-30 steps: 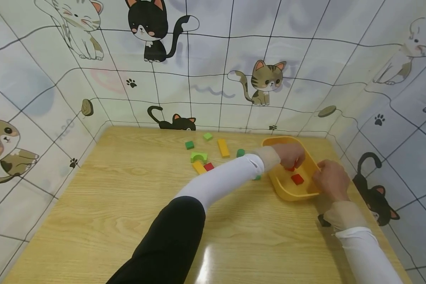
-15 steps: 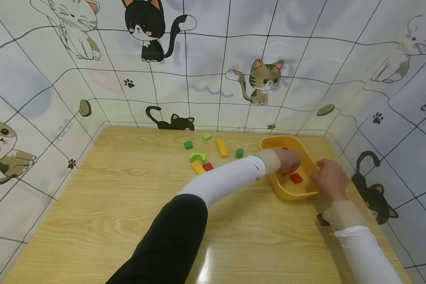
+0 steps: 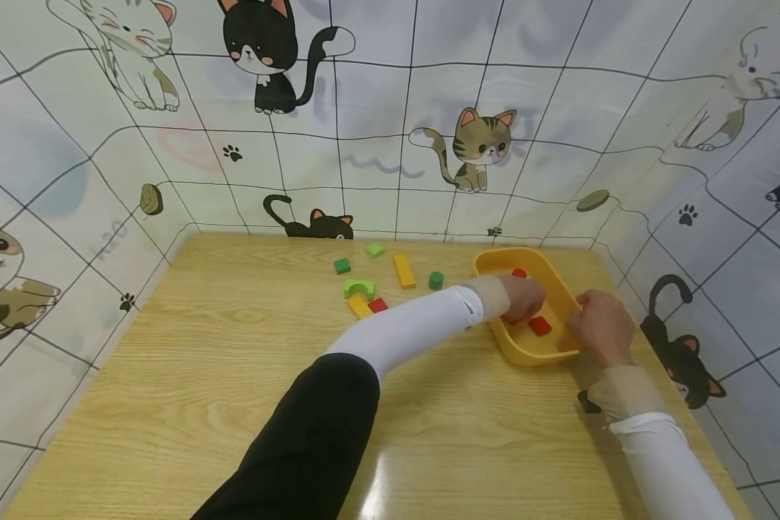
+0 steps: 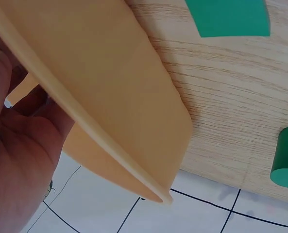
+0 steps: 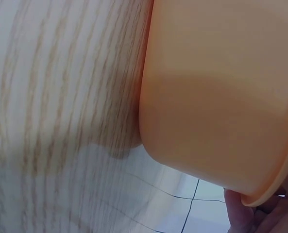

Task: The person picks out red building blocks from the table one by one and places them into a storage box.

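Observation:
A yellow plastic bin [image 3: 536, 358] stands at the right of the table. My left hand [image 3: 525, 299] reaches over its left side and down inside. In the left wrist view its fingers go behind the bin wall [image 4: 134, 87], so I cannot tell whether they hold anything. A red block [image 3: 541, 326] lies on the bin floor beside that hand; a red round piece [image 3: 518, 273] shows at the far end, and a bit of red shows under the hand. My right hand [image 3: 603, 326] grips the bin's right rim, its thumb outside the wall in the right wrist view.
Left of the bin lie a green cylinder [image 3: 436, 280], a yellow bar [image 3: 404, 271], a light green arch block [image 3: 360, 288], a red block [image 3: 378, 305] and several other toy blocks. A small black object [image 3: 588, 401] is near my right wrist. Cat-print curtains surround the table.
My left hand has shifted slightly left and nearer inside the bin, uncovering the red round piece and the green cylinder. My right hand keeps its grip on the rim.

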The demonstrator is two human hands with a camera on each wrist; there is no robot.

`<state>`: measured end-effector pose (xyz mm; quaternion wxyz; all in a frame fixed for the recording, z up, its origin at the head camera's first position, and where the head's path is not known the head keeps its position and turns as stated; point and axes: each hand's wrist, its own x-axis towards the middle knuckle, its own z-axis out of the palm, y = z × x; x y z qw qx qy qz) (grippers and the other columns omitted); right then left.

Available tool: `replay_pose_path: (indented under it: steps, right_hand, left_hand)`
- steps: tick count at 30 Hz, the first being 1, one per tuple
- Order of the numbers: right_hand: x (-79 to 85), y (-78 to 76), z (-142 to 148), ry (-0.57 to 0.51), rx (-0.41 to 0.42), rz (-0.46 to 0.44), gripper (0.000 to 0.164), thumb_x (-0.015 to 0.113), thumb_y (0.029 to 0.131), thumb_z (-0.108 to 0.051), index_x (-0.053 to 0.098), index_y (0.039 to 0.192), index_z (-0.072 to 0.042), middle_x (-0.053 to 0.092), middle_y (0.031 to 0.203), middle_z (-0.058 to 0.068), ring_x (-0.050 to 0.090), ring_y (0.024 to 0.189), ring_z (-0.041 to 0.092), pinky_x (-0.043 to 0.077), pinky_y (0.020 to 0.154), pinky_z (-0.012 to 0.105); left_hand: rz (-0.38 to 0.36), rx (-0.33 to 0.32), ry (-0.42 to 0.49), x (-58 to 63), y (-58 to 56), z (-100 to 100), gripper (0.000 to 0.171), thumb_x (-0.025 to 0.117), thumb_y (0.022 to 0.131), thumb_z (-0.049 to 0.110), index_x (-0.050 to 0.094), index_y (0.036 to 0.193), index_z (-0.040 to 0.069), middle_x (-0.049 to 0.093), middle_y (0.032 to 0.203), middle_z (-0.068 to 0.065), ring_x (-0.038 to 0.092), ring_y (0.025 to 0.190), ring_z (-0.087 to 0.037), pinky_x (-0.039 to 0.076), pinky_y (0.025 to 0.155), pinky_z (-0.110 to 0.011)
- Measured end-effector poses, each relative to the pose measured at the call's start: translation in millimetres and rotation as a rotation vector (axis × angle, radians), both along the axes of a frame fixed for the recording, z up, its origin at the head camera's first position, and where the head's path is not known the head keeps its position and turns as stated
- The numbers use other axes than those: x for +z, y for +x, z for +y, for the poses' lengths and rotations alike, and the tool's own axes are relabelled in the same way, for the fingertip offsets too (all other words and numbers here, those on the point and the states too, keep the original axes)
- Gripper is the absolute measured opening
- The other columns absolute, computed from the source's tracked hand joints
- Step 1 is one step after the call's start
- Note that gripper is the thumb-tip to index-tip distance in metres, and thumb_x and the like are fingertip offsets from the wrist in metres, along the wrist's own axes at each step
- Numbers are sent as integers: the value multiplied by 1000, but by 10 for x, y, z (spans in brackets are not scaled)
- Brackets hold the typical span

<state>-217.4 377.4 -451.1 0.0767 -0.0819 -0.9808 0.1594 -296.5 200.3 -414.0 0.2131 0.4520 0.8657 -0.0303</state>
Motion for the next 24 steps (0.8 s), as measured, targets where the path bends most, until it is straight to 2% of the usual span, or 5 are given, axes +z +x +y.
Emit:
replay_pose_path:
  steps: [4,8,13,18,24]
  right_hand:
    - [-5,-1,1,-1,-6,-14,40,55,84,-14,65,116,8,67,113,32,64,91,50,51,65,57]
    - [-16,-2,-15,0,-8,-3,40,54,84,-14,65,116,7,68,112,31,65,91,49,51,65,57]
    - [-29,-1,-28,2,-3,29,39,54,84,-15,67,114,6,69,111,31,66,91,50,52,65,58]
    - [-38,-5,-21,3,-6,41,38,54,84,-15,68,113,5,70,110,30,66,90,49,51,63,57]
    - [-36,-8,-6,5,-12,8,40,54,85,-15,66,116,7,69,113,31,64,90,48,50,63,55]
  left_hand:
    - [14,-25,-7,-32,-24,10,12,64,96,13,66,86,19,63,86,7,56,78,-10,44,63,-20]
    - [2,-49,-17,11,-7,-19,7,66,95,12,70,91,17,62,87,8,55,80,-9,44,65,-19]
    - [-91,26,-25,128,16,-79,2,67,96,18,66,98,19,62,92,8,56,81,-8,46,67,-18]
    - [-152,103,5,238,5,-143,31,78,90,36,64,115,25,63,109,10,56,97,-7,46,80,-18]
    - [-150,106,24,293,-95,-150,71,75,87,56,48,148,32,51,147,13,46,124,-5,38,107,-19]
